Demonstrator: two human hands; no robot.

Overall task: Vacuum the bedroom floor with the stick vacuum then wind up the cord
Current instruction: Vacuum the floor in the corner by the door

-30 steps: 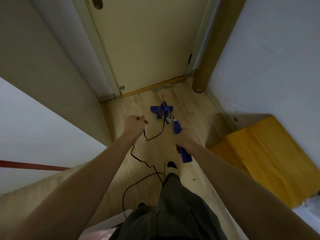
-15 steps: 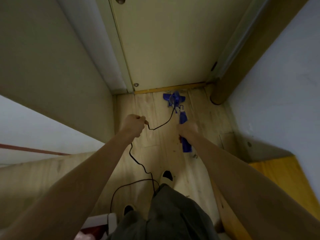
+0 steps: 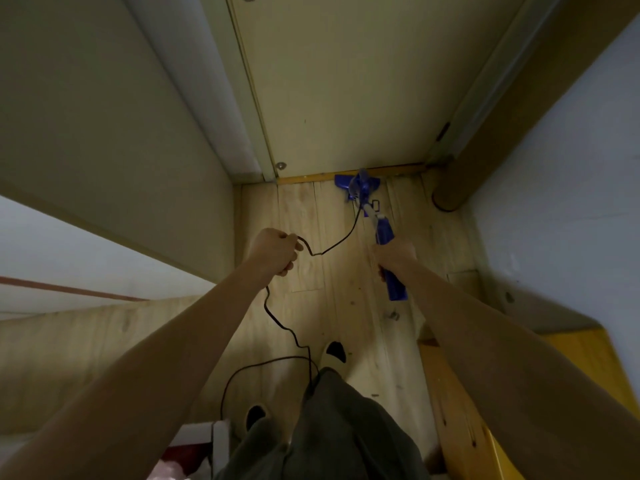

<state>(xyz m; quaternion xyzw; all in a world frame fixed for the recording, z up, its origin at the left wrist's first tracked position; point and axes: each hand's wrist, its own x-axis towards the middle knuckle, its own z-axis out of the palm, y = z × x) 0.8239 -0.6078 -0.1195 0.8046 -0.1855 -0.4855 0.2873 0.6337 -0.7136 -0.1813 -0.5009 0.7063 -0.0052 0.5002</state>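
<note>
1. Two bare forearms reach forward and down over the pale wooden plank floor, one from each lower corner of the view.
2. Left hand: the arm is stretched out nearly straight, the fist turned knuckles-up, fingers curled tight round the thin black power cord. From the fist the cord runs one way in a slack kinked line toward the vacuum's head, and the other way it drops down past the wrist, wriggles to the floor and makes a loop by the feet.
3. Two dark-and-white slippers stand on the planks below the hands, under grey trouser legs.
4. Right hand: the arm is likewise extended, fingers wrapped round the handle of the blue plastic stick vacuum, whose rear end sticks out behind the wrist.
5. Its blue floor head lies flat at the far edge of the floor, touching the yellow wooden threshold strip beneath the cream closed door.
6. Yellow wooden board at the right edge.
7. No brand, label or writing can be read anywhere.
</note>
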